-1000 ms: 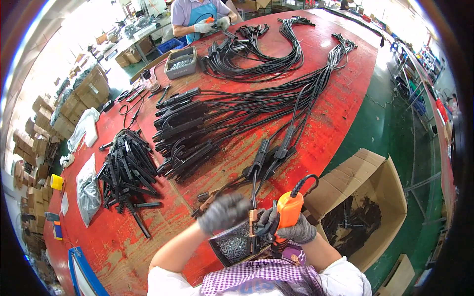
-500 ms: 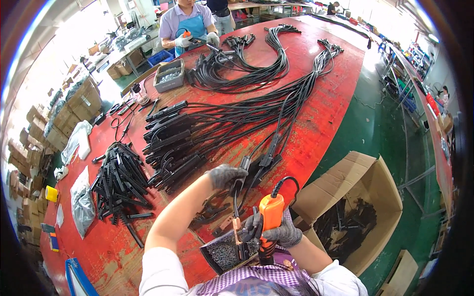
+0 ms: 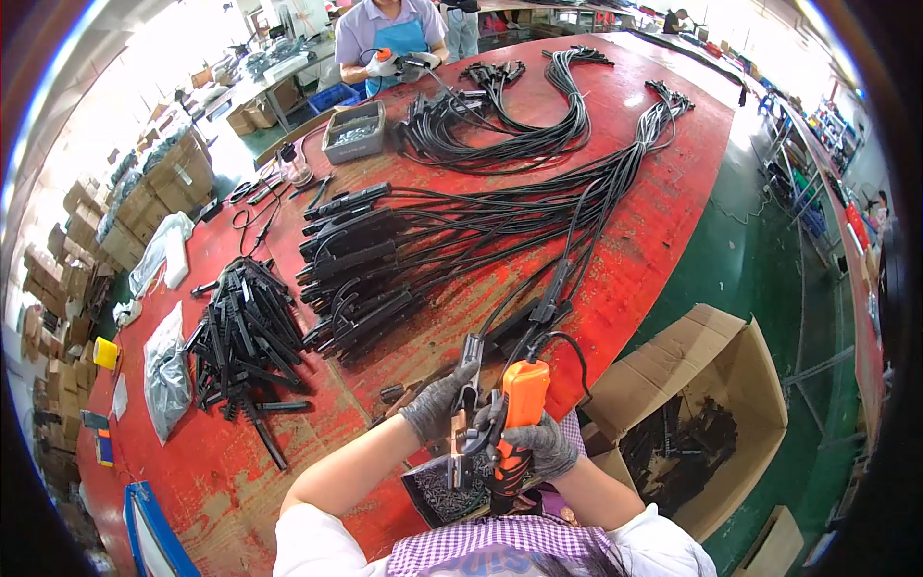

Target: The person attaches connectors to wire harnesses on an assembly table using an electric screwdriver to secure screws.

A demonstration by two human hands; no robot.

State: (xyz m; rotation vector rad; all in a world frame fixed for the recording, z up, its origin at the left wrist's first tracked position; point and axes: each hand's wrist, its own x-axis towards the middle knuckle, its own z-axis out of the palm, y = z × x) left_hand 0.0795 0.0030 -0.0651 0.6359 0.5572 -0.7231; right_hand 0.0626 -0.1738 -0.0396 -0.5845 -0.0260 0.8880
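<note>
My left hand [image 3: 437, 404], in a dark grey glove, is closed around a black cable end with a bare metal sleeve. From below its fingers sticks out the cable's copper-coloured end piece [image 3: 459, 433]. My gloved right hand [image 3: 548, 447] grips an orange and black electric screwdriver [image 3: 525, 394], its cord end up and its lower end toward my body. Small black parts show between the two hands, but the fingers partly hide them. Just below lies a dark tray [image 3: 423, 495] of small screws. Black cables [image 3: 538, 207] with black handles stretch across the red table [image 3: 317, 433].
Left of the cables lies a heap of ridged black plastic pieces [image 3: 245, 337], beside a clear plastic bag [image 3: 167, 375]. An open carton [image 3: 673, 351] with black parts stands at the right. Across the table, a person [image 3: 389, 38] works near a grey bin [image 3: 356, 149].
My left hand has come down the cable, closer to the copper-coloured end and my right hand. The right hand still grips the screwdriver. The whole view has shifted slightly.
</note>
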